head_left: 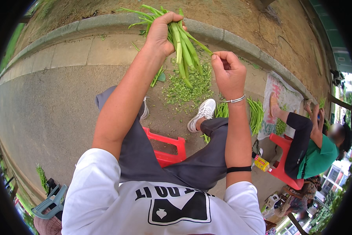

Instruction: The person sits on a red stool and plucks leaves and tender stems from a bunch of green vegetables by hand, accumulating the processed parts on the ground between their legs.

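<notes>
- The left hand, at the far side, is clamped around a bunch of green stalks, their ends hanging near and to the right.
- The right hand, right of the bunch, has thumb and forefinger pinched together on the tip of one stalk that slants out of it.
- Below the bunch, a heap of green scraps is spread over the pavement; the stalks hide part of it.
- A few loose cuttings and a leaf lie left of the heap.
- The right shoe stands at the heap's near right edge; the left shoe is partly hidden by the trouser leg.
- A red stool shows between the person's legs.
- On the right, green bundles lie on the ground, some partly hidden by the right forearm.
- Beyond them are a pale sheet and a co-worker in green, seated on another red seat.
- A yellow-labelled bottle is beside that seat.
- A kerb curves along the far side, behind the left hand.
- Near left is a blue-grey chair, with greens just beyond.
</notes>
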A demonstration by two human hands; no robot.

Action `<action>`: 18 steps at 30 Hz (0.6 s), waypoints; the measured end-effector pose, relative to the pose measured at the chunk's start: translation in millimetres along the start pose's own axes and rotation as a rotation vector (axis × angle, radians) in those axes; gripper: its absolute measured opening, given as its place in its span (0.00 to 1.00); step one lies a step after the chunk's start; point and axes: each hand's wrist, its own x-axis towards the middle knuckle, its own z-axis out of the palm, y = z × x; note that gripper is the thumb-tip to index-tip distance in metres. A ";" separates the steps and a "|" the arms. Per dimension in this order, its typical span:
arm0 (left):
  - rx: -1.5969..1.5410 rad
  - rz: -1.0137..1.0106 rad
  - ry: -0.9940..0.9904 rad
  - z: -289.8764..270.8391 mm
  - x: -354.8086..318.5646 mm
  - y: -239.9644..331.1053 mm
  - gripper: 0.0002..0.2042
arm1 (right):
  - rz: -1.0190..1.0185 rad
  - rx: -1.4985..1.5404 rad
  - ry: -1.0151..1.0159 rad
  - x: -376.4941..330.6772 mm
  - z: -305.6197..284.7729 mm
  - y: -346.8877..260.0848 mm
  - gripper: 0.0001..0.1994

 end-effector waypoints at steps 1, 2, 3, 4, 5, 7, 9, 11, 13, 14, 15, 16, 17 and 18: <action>0.002 -0.013 -0.007 -0.4 -0.1 -0.4 0.05 | 0.070 0.085 0.011 0.9 -0.5 2.4 0.03; 0.003 -0.027 -0.014 -0.6 0.0 -0.8 0.05 | 0.140 0.171 0.022 1.9 -0.9 3.6 0.03; 0.005 -0.027 -0.016 -0.3 -0.4 -0.9 0.05 | 0.165 0.202 0.034 2.7 -0.2 3.6 0.03; 0.006 -0.027 -0.018 0.3 -0.7 -1.3 0.05 | 0.189 0.233 0.045 3.3 0.8 3.4 0.04; 0.008 -0.027 -0.020 0.6 -1.1 -1.3 0.05 | 0.213 0.263 0.056 3.9 1.5 3.3 0.05; -0.065 -0.077 -0.073 -1.6 -0.1 0.6 0.05 | 0.245 0.285 0.100 4.2 2.3 5.3 0.05; -0.128 -0.079 -0.112 -5.2 1.2 8.9 0.05 | 0.298 0.324 0.167 8.8 -3.2 7.7 0.05; -0.180 -0.039 -0.137 -10.4 2.2 21.7 0.05 | 0.377 0.377 0.264 17.2 -25.0 16.0 0.05; -0.163 -0.035 -0.128 -6.9 -1.7 24.6 0.05 | 0.387 0.394 0.213 19.0 -42.7 20.6 0.06; -0.152 -0.031 -0.123 -5.8 -3.4 25.4 0.05 | 0.391 0.405 0.187 19.0 -50.3 22.3 0.06; -0.156 -0.025 -0.108 -7.4 -4.6 25.1 0.05 | 0.409 0.372 0.064 16.9 -55.8 21.7 0.07; -0.168 -0.036 -0.114 -10.1 -4.5 26.5 0.05 | 0.445 0.331 -0.069 14.0 -57.7 21.1 0.07; -0.180 -0.047 -0.120 -13.0 -3.7 28.8 0.05 | 0.480 0.289 -0.202 11.3 -58.7 19.3 0.07; -0.194 -0.059 -0.131 -13.4 -2.5 30.5 0.05 | 0.510 0.243 -0.332 9.2 -60.5 16.6 0.07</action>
